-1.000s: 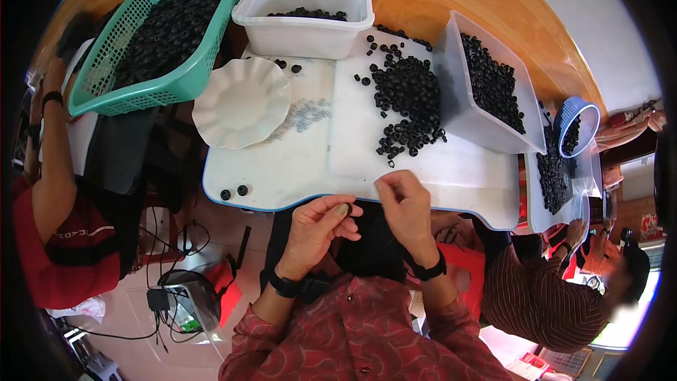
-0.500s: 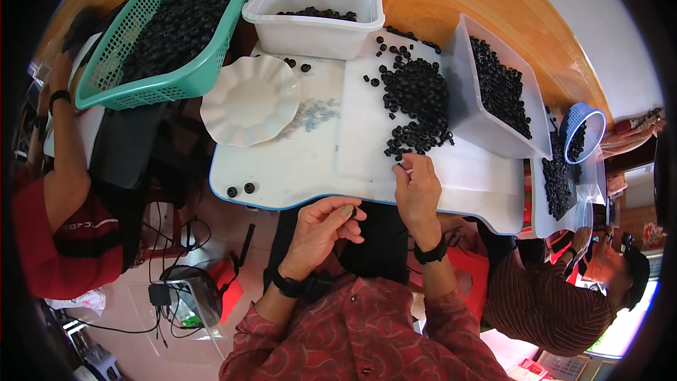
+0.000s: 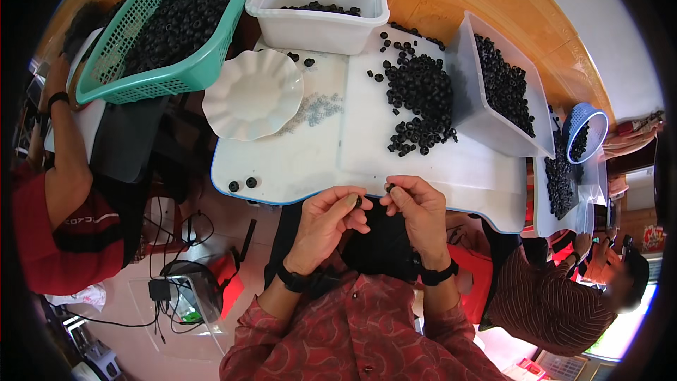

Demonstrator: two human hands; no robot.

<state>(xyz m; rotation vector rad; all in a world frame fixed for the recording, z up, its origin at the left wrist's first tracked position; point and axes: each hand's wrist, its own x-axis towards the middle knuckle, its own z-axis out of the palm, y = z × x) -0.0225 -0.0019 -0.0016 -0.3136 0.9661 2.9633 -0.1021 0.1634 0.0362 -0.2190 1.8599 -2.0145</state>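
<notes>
At the white table's (image 3: 296, 162) near edge, the left hand (image 3: 328, 222) and right hand (image 3: 419, 212) each pinched a small black ring (image 3: 358, 201) (fingertips nearly touching); a large loose pile (image 3: 419, 102) remained unworked beyond, near the empty scalloped dish (image 3: 252, 93).

Both hands raised together mid-frame, left hand (image 3: 326, 220) and right hand (image 3: 422, 213) fingers pinched, fingertips nearly touching, wrists bent.

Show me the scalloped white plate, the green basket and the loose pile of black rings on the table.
scalloped white plate (image 3: 252, 93), head view, its bare centre
green basket (image 3: 185, 72), head view, its front wall
pile of black rings (image 3: 419, 102), head view, middle of the heap
</notes>
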